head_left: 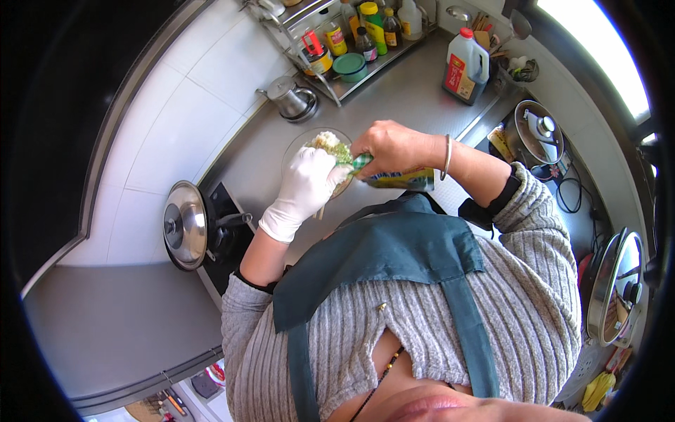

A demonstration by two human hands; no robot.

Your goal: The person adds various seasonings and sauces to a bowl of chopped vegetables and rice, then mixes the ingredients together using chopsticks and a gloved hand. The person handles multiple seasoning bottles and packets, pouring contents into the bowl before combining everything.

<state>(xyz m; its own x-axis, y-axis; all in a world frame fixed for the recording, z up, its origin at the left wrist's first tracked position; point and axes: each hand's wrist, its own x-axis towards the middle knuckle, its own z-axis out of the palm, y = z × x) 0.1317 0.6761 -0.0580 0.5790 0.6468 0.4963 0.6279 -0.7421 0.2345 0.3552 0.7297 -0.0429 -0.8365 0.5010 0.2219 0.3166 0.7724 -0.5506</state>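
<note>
My left hand [307, 179], in a white disposable glove, has its curled fingers and thumb at the green checkered corner of a printed seasoning packet [403, 180]. My bare right hand [387, 145], with a bangle at the wrist, grips that same packet beside the corner. Below both hands sits a clear bowl [290, 149], partly covered by the glove. It holds a pale and green chopped food mixture [337, 145]. Whether the packet is torn cannot be seen.
A steel kettle [291, 99] and a metal rack [340, 97] of bottles stand behind the bowl on the steel counter [406, 89]. A large sauce jug [464, 68] is at the back right. Lidded pans [185, 226] flank me, one lidded pot [538, 132] on the right.
</note>
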